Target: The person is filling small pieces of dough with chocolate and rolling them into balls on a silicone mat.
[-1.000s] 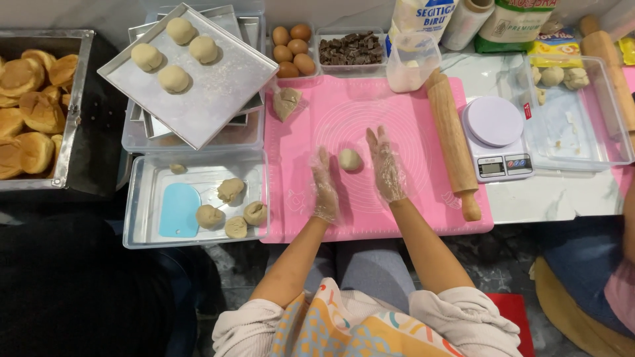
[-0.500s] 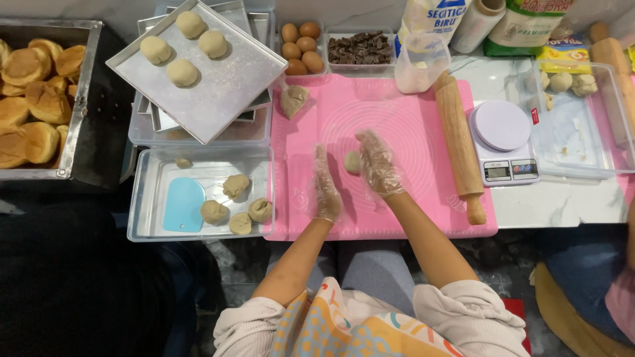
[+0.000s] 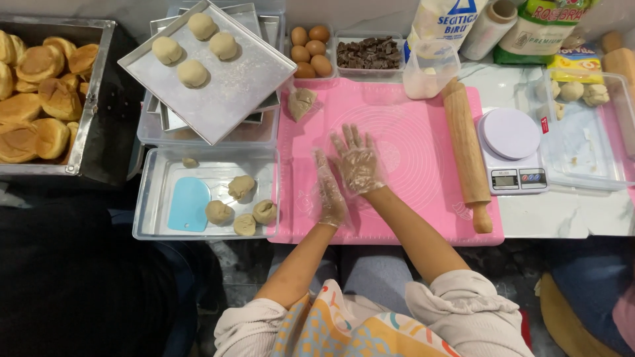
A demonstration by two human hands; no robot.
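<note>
Pink silicone mat [image 3: 423, 172] carried both gloved hands: the right hand [image 3: 358, 162] lay flat, fingers [image 3: 348, 140] spread wide, apparently pressing a hidden dough ball directly beneath its palm, while the left hand [image 3: 329, 192] stood edge-on, touching its near-left side.

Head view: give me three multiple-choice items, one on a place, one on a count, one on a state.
1. The rolling pin lies: A left of the right hand; B on the pink mat, right of the right hand; C off the table.
2. Dough balls on the slanted metal tray: A two; B four; C six.
3. The right hand is: A fisted; B palm down, fingers spread; C gripping the pin.
Key: B, the pin crosses the mat's right part; B, four pale rounds show; B, the fingers fan out flat.
</note>
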